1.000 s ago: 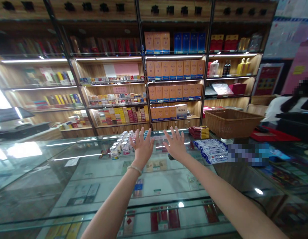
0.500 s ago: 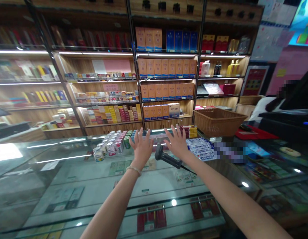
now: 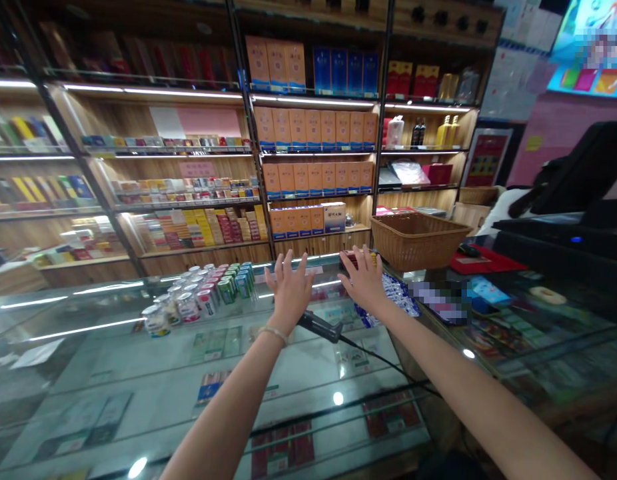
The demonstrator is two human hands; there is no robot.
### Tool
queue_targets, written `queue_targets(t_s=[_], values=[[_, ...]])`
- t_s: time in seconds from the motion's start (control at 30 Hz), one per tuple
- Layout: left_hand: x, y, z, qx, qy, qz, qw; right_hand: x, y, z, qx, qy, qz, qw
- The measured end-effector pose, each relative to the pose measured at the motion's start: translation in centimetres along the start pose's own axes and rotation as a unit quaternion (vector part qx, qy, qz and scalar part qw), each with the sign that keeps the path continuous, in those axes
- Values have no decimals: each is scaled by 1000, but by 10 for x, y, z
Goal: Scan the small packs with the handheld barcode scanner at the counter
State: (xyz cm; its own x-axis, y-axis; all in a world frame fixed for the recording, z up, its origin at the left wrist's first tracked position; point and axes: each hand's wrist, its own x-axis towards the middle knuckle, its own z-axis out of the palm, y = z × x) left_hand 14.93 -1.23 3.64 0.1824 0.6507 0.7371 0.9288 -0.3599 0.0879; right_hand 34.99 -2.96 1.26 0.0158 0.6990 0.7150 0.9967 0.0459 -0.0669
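My left hand (image 3: pixel 290 290), with a bracelet at the wrist, reaches out over the glass counter (image 3: pixel 173 373), fingers spread and nothing held. Just below it, partly covered by it, lies a black barcode scanner (image 3: pixel 321 327) with a cable trailing right. My right hand (image 3: pixel 364 280) is likewise spread and empty, in front of blue-and-white packets (image 3: pixel 401 297) and small red and yellow packs mostly hidden behind its fingers. To the left of my left hand stand rows of small cans or jars (image 3: pixel 188 307), white, pink and green. Whether either hand touches the glass, I cannot tell.
A brown woven basket (image 3: pixel 418 243) stands on the counter at the back right. Further right are a red mat (image 3: pixel 483 260) and a black monitor (image 3: pixel 578 167), with a person partly hidden behind it. Stocked shelves (image 3: pixel 313 153) line the back wall.
The view has swung right, so the shelves and cans sit further left. Both hands stay spread; my left hand now covers the scanner's head, and my right hand hides more of the small packs.
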Motion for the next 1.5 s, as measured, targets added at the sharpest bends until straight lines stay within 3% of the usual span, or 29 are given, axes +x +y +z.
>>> queue_targets(t_s=[0.23, 0.5, 0.97, 1.23, 1.5], values=[[8, 20, 22, -5, -10, 12, 1000, 5, 28, 6, -14, -5, 7, 1000], [28, 45, 37, -13, -36, 12, 999, 30, 47, 21, -17, 17, 35, 999], [71, 59, 76, -13, -36, 30, 999, 59, 93, 47, -40, -36, 61, 997], [78, 70, 98, -15, -54, 38, 998, 61, 117, 69, -39, -34, 61, 997], [87, 83, 118, -15, -75, 59, 995, 60, 137, 73, -73, -28, 48, 996]])
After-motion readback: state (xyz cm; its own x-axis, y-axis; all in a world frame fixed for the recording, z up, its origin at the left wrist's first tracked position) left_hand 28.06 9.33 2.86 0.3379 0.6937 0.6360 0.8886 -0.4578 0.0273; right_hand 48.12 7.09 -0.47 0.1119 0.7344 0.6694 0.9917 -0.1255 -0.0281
